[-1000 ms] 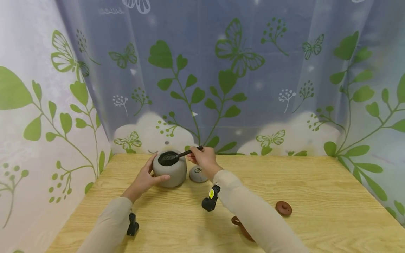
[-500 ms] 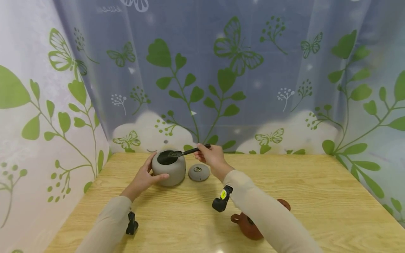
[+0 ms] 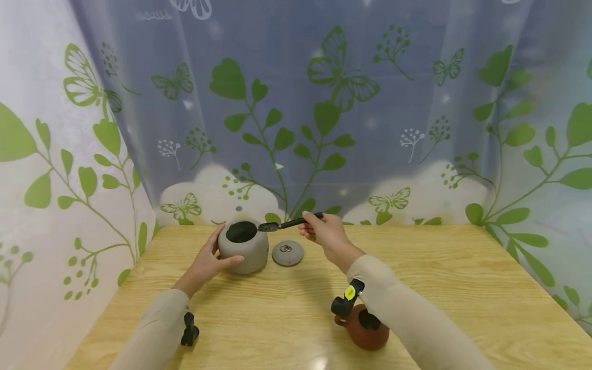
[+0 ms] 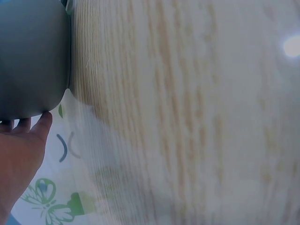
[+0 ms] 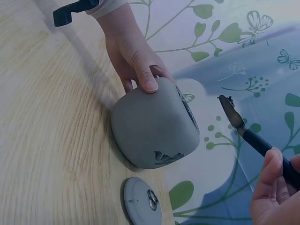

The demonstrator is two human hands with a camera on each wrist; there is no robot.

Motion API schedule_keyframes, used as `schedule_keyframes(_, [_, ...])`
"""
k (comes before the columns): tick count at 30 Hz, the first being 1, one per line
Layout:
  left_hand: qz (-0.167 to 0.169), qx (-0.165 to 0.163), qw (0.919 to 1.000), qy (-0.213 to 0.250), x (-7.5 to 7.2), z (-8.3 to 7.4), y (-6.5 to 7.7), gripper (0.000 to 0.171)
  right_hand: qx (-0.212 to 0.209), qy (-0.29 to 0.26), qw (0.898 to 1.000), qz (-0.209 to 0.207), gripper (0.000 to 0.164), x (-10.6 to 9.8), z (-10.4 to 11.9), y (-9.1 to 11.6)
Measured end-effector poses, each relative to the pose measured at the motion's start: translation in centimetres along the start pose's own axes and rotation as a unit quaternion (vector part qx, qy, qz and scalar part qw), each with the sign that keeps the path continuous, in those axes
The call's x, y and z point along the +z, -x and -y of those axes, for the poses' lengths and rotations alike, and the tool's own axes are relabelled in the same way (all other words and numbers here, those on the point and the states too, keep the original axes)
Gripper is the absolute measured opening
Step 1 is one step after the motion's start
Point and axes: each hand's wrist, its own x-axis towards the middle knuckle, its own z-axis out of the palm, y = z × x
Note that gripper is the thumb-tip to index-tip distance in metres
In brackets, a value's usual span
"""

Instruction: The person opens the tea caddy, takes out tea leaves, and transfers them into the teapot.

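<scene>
A grey ceramic jar (image 3: 252,254) stands uncovered at the back left of the table, its round mouth dark inside. My left hand (image 3: 203,265) grips its side, thumb across the front and fingers behind. My right hand (image 3: 329,237) pinches the black handle of a small scoop (image 3: 289,224). The scoop's bowl lies level beside the jar's rim in the head view. Dark loose bits like tea leaves (image 5: 228,100) show on its tip in the right wrist view. The jar's grey lid (image 3: 288,255), with a ring on top, lies right of the jar.
A reddish-brown clay teapot (image 3: 372,336) sits at the front right, uncovered, partly behind my right sleeve (image 3: 416,308). A patterned curtain (image 3: 287,103) hangs along the table's back edge.
My right hand has drawn the scoop out of the jar's mouth and moved it rightward. The right forearm now uncovers more of the teapot and hides its small brown lid. My left hand stays on the jar.
</scene>
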Motion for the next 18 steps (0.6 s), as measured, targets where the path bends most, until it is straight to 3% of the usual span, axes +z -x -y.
schedule_keyframes(18, [0.002,0.003,1.0000,0.001,-0.1,-0.2,0.1,0.102,0.008,0.016,1.000,0.013,0.033,-7.4,0.1,3.0])
